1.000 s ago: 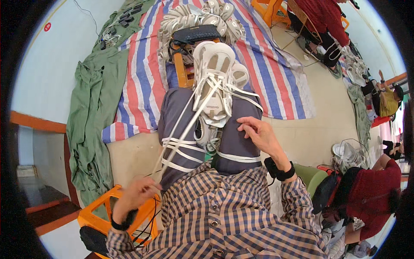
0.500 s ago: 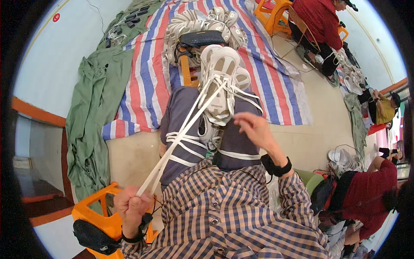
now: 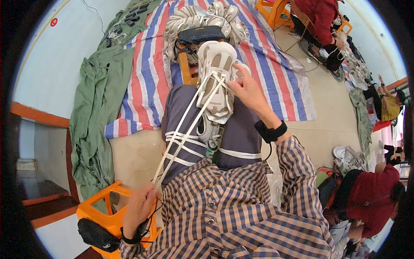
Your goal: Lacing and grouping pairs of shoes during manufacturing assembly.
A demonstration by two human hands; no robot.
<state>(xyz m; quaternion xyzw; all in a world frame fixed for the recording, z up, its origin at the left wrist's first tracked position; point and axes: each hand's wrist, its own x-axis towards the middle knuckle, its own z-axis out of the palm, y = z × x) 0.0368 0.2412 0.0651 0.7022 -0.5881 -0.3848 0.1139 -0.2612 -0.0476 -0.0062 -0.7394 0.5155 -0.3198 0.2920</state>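
A pale grey and white sneaker (image 3: 217, 100) rests on my lap between my thighs, toe pointing away. Long white laces (image 3: 183, 125) run from its eyelets down to the left. My left hand (image 3: 140, 206) is closed on their ends by my left hip. At the sneaker's right edge, near the eyelets, is my right hand (image 3: 249, 91), its index finger and thumb apart and nothing visible between them. Part of another grey shoe (image 3: 210, 134) shows beneath the sneaker. White lace loops (image 3: 239, 154) lie across both my thighs.
Beyond my knees, many sneakers (image 3: 185, 19) are heaped on a striped sheet (image 3: 148, 82), with a dark pouch (image 3: 200, 34) in front. An orange stool (image 3: 97, 207) holding a black bag (image 3: 97, 235) stands at my left. People in red (image 3: 366, 198) sit to the right.
My right hand has moved forward from above my right thigh to the sneaker's side. My left hand has drawn slightly down and right, still gripping the laces.
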